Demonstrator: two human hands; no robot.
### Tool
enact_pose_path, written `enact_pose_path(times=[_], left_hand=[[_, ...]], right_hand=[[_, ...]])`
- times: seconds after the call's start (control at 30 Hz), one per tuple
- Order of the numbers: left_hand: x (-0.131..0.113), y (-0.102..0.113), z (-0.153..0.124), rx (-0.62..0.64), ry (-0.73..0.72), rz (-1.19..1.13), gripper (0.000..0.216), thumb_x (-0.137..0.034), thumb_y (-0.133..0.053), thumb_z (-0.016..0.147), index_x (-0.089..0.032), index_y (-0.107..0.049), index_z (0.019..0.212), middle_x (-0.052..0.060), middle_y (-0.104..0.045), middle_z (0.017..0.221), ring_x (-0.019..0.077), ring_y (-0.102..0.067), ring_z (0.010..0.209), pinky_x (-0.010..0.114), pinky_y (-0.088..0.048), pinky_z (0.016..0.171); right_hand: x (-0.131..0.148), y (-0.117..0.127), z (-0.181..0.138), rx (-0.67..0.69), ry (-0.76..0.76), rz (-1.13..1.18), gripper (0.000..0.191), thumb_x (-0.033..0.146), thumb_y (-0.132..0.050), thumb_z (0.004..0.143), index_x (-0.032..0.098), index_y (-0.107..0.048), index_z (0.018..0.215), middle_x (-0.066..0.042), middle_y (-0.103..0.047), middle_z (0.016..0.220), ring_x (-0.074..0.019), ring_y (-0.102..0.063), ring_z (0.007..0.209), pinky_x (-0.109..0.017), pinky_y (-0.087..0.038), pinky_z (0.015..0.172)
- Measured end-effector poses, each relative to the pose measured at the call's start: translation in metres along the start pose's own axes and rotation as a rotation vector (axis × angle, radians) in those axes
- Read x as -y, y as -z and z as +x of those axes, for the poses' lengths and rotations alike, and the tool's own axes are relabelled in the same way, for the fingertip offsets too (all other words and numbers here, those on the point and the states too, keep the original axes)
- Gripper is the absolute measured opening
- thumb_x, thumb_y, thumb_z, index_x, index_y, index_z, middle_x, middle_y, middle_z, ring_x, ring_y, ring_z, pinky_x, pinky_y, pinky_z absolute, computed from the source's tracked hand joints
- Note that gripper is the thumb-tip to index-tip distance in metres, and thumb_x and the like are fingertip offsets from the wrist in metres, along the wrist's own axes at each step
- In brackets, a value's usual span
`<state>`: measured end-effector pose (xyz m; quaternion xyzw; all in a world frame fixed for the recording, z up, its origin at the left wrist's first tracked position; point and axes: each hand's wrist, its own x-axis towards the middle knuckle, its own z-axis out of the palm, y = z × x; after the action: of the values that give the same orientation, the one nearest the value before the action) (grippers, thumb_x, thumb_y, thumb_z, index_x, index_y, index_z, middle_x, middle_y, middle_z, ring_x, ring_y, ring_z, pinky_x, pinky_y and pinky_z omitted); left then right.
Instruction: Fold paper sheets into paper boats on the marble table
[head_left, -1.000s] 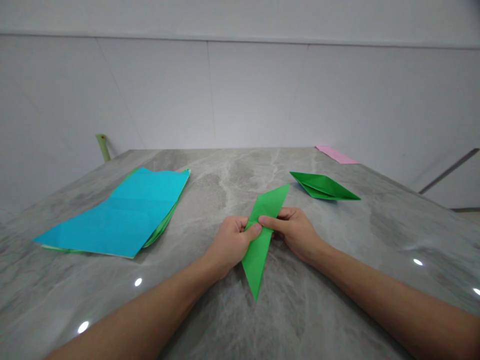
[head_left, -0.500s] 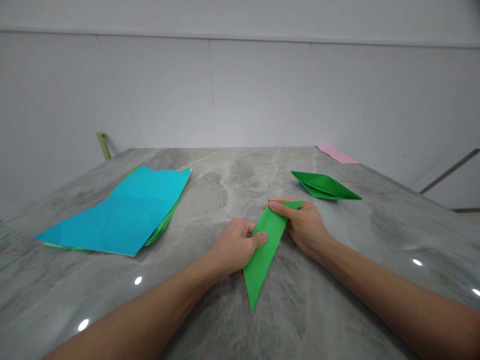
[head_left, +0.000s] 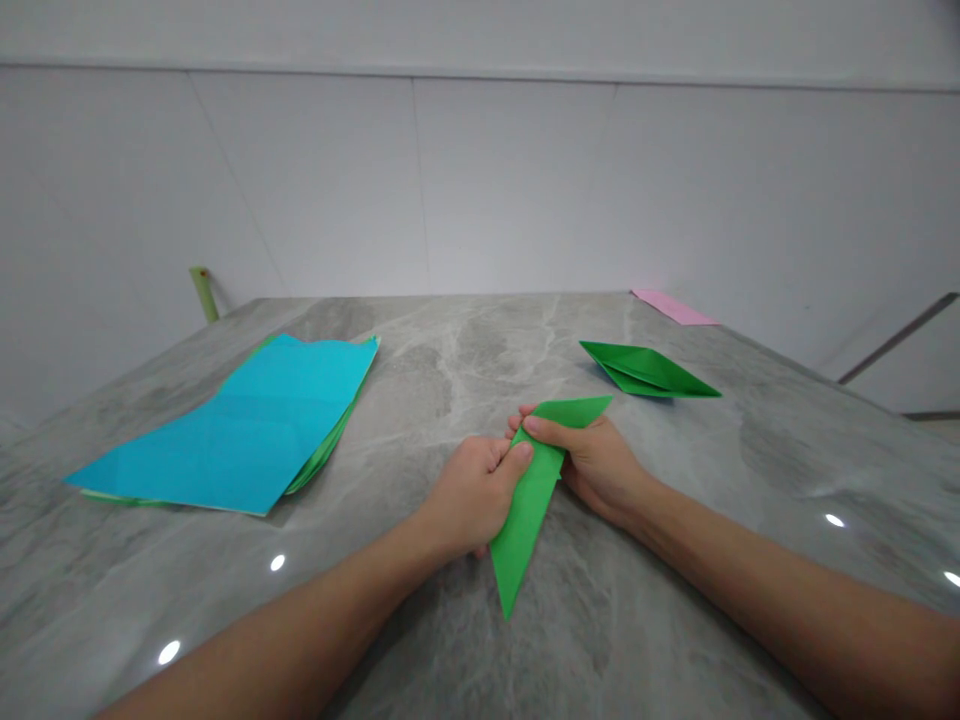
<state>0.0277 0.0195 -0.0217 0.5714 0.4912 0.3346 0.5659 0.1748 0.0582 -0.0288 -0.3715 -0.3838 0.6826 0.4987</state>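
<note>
A strip of folded light-green paper (head_left: 523,530) with pointed ends is held between my two hands, slanting from upper right to lower centre. My left hand (head_left: 474,492) grips its left edge, the thumb lying on top and the fingers mostly hidden beneath. Closer to the upper end, my right hand (head_left: 598,462) pinches the paper with its thumb on top and fingertips showing past the far left edge. Both thumbs are near each other. Beyond my right hand lies a darker green folded paper boat shape (head_left: 651,371), touched by neither hand.
On the left of the grey marbled table (head_left: 450,350) lies a stack of paper with a blue sheet (head_left: 240,420) on top and green sheets under it. A pink paper (head_left: 675,307) rests at the far right edge. A pale wall (head_left: 510,190) stands behind.
My right hand has slid down the green paper, its thumb now closer to my left thumb. More of the paper's upper end shows above it. The other papers lie as before.
</note>
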Motion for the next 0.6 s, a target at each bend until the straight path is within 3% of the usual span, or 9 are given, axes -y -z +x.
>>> enact_pose_path(times=[0.23, 0.43, 0.6], left_hand=[[-0.008, 0.001, -0.003, 0.001, 0.093, -0.039, 0.038, -0.037, -0.048, 0.094, -0.02, -0.051, 0.06, -0.006, -0.042, 0.04, 0.007, -0.034, 0.027, 0.02, -0.021, 0.03], [-0.011, 0.001, -0.007, 0.028, 0.133, -0.083, 0.039, -0.039, -0.051, 0.094, -0.019, -0.051, 0.06, -0.007, -0.04, 0.038, 0.0059, -0.032, 0.025, 0.018, -0.019, 0.027], [-0.01, 0.001, -0.006, -0.057, 0.173, -0.007, 0.039, -0.034, -0.046, 0.096, -0.019, -0.053, 0.062, -0.008, -0.04, 0.038, 0.007, -0.033, 0.025, 0.018, -0.021, 0.025]], right_hand=[[0.006, 0.006, 0.007, -0.066, 0.102, -0.077, 0.024, 0.028, -0.09, 0.056, 0.02, -0.078, 0.075, -0.005, -0.078, 0.082, -0.0174, -0.07, 0.069, -0.031, -0.057, 0.067], [0.012, 0.021, 0.022, -0.142, 0.329, -0.215, 0.02, 0.029, -0.088, 0.06, 0.02, -0.079, 0.076, -0.006, -0.078, 0.083, -0.0219, -0.073, 0.073, -0.035, -0.059, 0.072], [0.025, 0.032, 0.031, -0.306, 0.414, -0.097, 0.024, 0.032, -0.088, 0.061, 0.019, -0.076, 0.078, -0.006, -0.078, 0.085, -0.0208, -0.074, 0.078, -0.033, -0.059, 0.076]])
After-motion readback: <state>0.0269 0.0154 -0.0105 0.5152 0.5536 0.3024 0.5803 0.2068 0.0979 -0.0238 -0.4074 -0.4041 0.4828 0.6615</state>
